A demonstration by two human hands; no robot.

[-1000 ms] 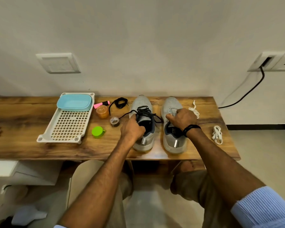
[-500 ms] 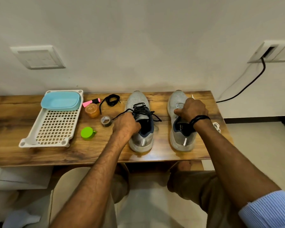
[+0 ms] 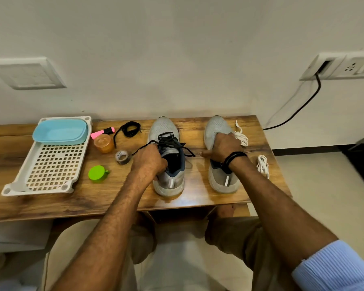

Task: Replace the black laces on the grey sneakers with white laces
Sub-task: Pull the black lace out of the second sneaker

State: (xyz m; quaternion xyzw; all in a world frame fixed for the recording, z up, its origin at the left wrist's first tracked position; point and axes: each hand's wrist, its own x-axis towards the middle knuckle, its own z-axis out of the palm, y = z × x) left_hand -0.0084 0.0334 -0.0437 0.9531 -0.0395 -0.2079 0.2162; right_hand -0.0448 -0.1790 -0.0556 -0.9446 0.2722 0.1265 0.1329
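You sit in what looks like a room of a home, at a narrow wood-grain table (image 3: 198,198) pushed against a plain white painted wall (image 3: 177,49). A blank white switch plate (image 3: 27,73) is set in the wall at upper left. At upper right, a black cable (image 3: 298,110) trails down the wall from a white socket panel (image 3: 345,67). Pale floor tiles (image 3: 313,196) and a dark skirting strip (image 3: 307,151) show at right. Household odds crowd the left half of the tabletop: a white perforated plastic tray (image 3: 38,191) carrying a pale blue plastic tub (image 3: 60,131), a pink highlighter (image 3: 102,132), a small orange jar (image 3: 103,143), a green plastic cap (image 3: 97,173) and a grey tape roll (image 3: 122,157). A pair of grey mesh sneakers (image 3: 163,127) stands at centre.
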